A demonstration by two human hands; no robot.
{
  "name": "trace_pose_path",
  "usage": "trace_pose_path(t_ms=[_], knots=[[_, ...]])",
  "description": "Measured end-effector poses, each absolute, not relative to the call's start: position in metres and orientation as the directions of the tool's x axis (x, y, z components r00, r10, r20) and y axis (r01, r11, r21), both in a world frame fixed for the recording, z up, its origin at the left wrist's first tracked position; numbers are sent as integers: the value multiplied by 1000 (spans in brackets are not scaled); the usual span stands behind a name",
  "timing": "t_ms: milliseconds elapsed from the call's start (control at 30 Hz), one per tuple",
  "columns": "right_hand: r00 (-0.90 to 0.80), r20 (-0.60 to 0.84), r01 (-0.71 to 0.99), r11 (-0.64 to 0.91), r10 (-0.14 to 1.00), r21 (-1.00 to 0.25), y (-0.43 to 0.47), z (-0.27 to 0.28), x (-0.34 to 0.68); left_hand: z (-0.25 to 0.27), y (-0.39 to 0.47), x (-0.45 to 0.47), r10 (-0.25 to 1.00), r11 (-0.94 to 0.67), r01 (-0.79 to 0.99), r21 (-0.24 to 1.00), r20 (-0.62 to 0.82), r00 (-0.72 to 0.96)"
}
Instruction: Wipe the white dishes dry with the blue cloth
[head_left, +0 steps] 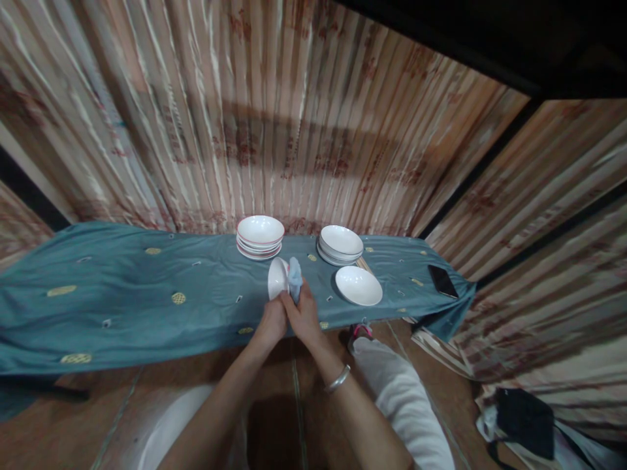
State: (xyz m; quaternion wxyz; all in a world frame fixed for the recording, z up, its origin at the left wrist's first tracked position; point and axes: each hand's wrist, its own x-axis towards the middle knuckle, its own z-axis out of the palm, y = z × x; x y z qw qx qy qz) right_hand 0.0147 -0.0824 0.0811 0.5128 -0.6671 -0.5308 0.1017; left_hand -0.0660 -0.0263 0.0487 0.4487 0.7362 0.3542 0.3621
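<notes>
A white bowl (277, 277) is held tilted on its side above the front of the table, with my left hand (274, 318) closed on its lower rim. My right hand (302, 310) is closed around a light blue cloth (294, 277), which presses against the bowl's right side. The two hands touch at the bowl's near edge. Just beyond them stands a stack of white bowls with red rims (260, 236). To the right is a second stack of white dishes with dark rims (341, 244), and a single white dish (359, 286) lies in front of it.
A teal patterned cloth (132, 294) covers the long table. A black phone (443, 281) lies near its right end, and chopsticks (363, 264) show beside the right stack. Curtains (294, 130) hang close behind. A dark bag (525, 423) is on the floor at right.
</notes>
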Motion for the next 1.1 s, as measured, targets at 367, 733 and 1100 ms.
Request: trace_pose_path(t_ms=[367, 733, 1100], knots=[[486, 287, 692, -162, 826, -704, -83, 57, 41, 58, -33, -58, 719, -593, 497, 634, 139, 681], [516, 153, 788, -397, 843, -470, -64, 76, 87, 51, -27, -70, 699, -700, 573, 427, 240, 674], [447, 258, 860, -331, 857, -390, -58, 105, 109, 40, -17, -83, 729, -662, 508, 551, 317, 606]])
